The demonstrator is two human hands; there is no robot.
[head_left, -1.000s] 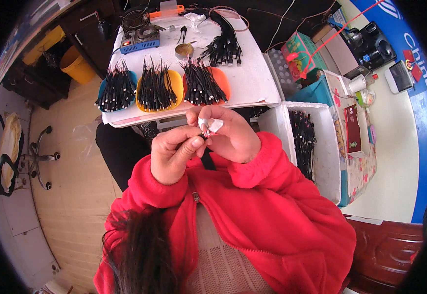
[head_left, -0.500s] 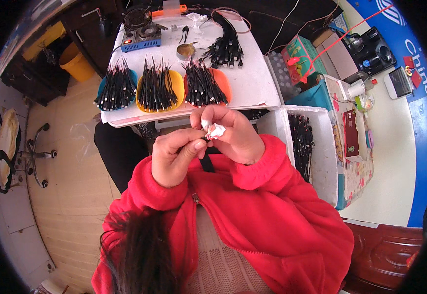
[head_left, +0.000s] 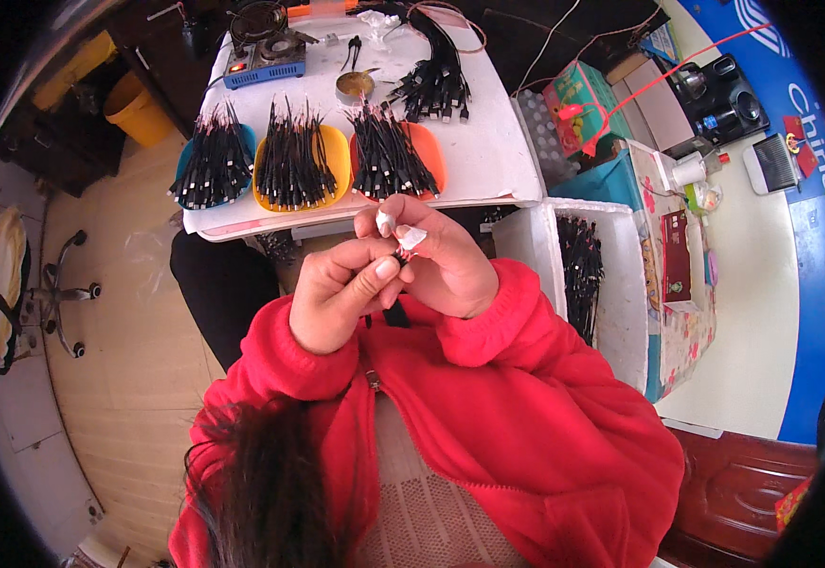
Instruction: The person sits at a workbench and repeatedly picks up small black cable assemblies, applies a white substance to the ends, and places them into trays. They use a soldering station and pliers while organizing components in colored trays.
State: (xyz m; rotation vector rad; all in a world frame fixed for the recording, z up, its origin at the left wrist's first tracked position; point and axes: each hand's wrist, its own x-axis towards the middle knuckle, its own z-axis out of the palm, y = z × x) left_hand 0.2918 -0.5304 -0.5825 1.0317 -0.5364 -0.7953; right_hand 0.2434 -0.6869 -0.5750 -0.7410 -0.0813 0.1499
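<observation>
Black cable (head_left: 402,257) sits between our hands, short of the near edge of the table (head_left: 500,142). We pinch it tightly between thumb and forefinger of the left hand (head_left: 341,293), probably to steady it with its thin wires exposed. The right hand (head_left: 448,257) curls close, fingers bent, with white wraps (head_left: 412,238) at its fingertips, likely for protection; we cannot tell whether it grips the wires. The blue tray (head_left: 248,138), yellow tray (head_left: 342,159) and orange tray (head_left: 429,147) line the near edge, apparently for easy reach. We have working room between that edge and our chest; the foam box (head_left: 627,322) limits movement to the right.
</observation>
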